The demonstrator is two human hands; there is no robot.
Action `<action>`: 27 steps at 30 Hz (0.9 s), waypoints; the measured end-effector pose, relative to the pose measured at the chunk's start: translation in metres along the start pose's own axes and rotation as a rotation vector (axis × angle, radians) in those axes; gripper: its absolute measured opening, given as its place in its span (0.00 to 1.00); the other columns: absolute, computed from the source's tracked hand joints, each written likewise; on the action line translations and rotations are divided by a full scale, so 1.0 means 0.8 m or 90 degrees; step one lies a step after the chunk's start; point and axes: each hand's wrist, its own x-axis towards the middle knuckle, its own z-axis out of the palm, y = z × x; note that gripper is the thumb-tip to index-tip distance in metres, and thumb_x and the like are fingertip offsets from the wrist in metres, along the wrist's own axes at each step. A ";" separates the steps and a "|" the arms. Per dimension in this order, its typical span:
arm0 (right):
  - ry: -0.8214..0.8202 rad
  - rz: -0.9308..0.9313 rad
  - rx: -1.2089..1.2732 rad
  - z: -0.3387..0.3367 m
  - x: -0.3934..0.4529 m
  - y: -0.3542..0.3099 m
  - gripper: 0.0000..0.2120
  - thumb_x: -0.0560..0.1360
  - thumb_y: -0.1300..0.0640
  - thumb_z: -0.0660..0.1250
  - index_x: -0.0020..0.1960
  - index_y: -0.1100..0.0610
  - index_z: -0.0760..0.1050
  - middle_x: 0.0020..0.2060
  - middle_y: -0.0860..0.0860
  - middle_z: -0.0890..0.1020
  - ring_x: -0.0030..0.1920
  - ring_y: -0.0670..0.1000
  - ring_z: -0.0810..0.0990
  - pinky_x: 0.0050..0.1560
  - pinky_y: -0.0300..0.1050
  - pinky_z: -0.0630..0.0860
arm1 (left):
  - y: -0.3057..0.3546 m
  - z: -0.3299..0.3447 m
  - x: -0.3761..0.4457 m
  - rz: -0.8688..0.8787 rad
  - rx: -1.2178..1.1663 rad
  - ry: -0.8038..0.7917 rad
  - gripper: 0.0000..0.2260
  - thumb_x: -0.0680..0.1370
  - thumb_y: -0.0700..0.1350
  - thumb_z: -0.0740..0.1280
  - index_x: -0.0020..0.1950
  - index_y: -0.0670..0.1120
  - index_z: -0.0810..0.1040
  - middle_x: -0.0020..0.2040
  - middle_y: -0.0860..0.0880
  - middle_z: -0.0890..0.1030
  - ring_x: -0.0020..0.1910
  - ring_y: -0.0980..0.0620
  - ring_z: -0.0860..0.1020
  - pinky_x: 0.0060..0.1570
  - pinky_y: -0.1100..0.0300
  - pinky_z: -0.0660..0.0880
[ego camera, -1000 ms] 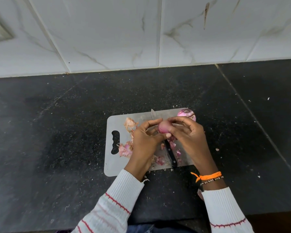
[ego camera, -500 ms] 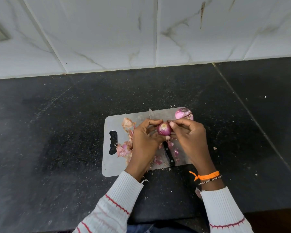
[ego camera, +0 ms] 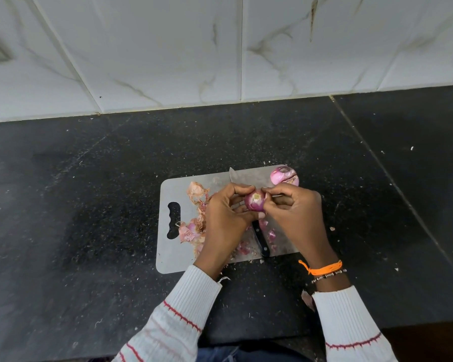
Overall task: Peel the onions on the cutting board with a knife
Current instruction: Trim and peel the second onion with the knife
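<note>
A small red onion (ego camera: 255,201) is held above the grey cutting board (ego camera: 173,254) between both hands. My left hand (ego camera: 224,220) curls round its left side. The fingertips of my right hand (ego camera: 296,215) pinch at its right edge. A second onion (ego camera: 283,175) sits at the board's far right corner. The black-handled knife (ego camera: 261,241) lies on the board under my hands, its blade tip (ego camera: 232,175) poking out behind them. No hand holds the knife.
Loose onion skins (ego camera: 195,228) litter the left and middle of the board. The board lies on a black stone counter (ego camera: 89,205) backed by a white tiled wall (ego camera: 168,61). Small peel scraps dot the counter to the right.
The onion has been turned between the hands so its cut end now faces up. The right fingertips have shifted to its right edge. The knife and second onion stay put.
</note>
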 end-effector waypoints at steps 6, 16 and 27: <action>-0.034 0.078 0.110 -0.010 0.001 0.000 0.13 0.74 0.65 0.68 0.43 0.46 0.79 0.39 0.44 0.84 0.41 0.45 0.84 0.42 0.41 0.80 | 0.004 0.000 0.003 -0.009 -0.011 0.001 0.20 0.61 0.29 0.77 0.46 0.46 0.78 0.47 0.51 0.82 0.48 0.56 0.81 0.51 0.52 0.80; -0.009 0.066 0.068 -0.006 0.002 0.002 0.14 0.68 0.72 0.70 0.42 0.53 0.80 0.36 0.43 0.82 0.37 0.38 0.83 0.37 0.32 0.77 | 0.002 0.002 0.004 -0.014 0.018 -0.001 0.20 0.61 0.30 0.77 0.46 0.47 0.78 0.48 0.51 0.82 0.49 0.55 0.81 0.51 0.53 0.80; 0.038 0.061 0.055 0.002 -0.002 0.003 0.04 0.69 0.66 0.73 0.44 0.60 0.82 0.40 0.51 0.84 0.42 0.43 0.82 0.43 0.36 0.79 | 0.003 0.003 0.004 -0.031 0.045 0.064 0.22 0.60 0.33 0.79 0.45 0.50 0.75 0.47 0.48 0.81 0.45 0.54 0.81 0.46 0.51 0.81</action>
